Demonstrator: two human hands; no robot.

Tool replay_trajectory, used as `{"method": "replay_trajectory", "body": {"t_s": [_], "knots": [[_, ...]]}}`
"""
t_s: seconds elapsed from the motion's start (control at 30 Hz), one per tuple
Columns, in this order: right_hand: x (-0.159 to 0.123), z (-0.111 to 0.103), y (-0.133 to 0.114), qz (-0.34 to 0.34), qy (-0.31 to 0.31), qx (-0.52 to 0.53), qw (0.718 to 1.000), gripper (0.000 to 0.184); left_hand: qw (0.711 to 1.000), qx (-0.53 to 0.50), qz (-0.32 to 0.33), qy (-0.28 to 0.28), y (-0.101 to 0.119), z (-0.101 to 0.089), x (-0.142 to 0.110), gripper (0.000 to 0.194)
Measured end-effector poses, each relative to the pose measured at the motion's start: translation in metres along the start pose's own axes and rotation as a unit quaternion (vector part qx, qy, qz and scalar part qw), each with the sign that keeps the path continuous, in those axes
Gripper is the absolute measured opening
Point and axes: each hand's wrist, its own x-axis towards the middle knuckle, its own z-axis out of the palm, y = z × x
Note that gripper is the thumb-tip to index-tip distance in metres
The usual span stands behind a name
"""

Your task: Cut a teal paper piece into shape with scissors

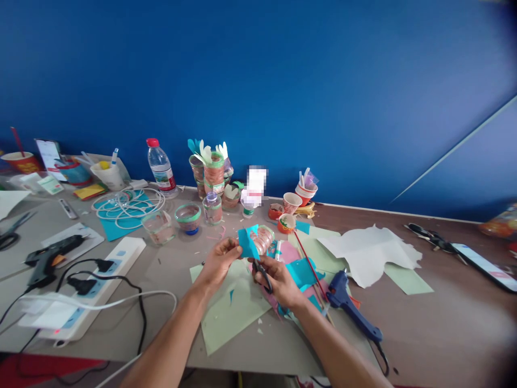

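My left hand [221, 260] pinches a folded piece of blue paper [249, 243] by its lower left edge. Black-handled scissors [262, 276] are in my right hand [278, 277], their blades pointing up at the paper's lower edge and partly hidden by fingers. Just behind the paper lies a clear plastic cup wound with pinkish cord [265, 240]. Under both hands is a pale green sheet [226, 318] with small paper scraps on it. Pink paper and more blue paper [301, 272] lie beside my right hand.
A blue glue gun [353, 307] lies right of my right forearm, a black glue gun [54, 258] far left. Cables run from a white power strip [100, 291]. Torn white paper [369, 250], a water bottle [160, 167] and decorated cups [214, 172] stand or lie further back, before a blue wall.
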Motion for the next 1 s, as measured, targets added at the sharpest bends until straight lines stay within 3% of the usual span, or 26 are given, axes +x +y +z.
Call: {"method": "replay_trajectory", "body": {"t_s": [0.3, 1.0], "knots": [[0.0, 0.0, 0.002, -0.018, -0.006, -0.007, 1.0, 0.047, 0.998, 0.038, 0.01, -0.041, -0.009, -0.001, 0.0, 0.025], [0.0, -0.001, 0.009, -0.011, 0.012, -0.056, 0.998, 0.052, 0.998, 0.066, 0.017, -0.016, 0.001, 0.005, -0.004, 0.021]]}}
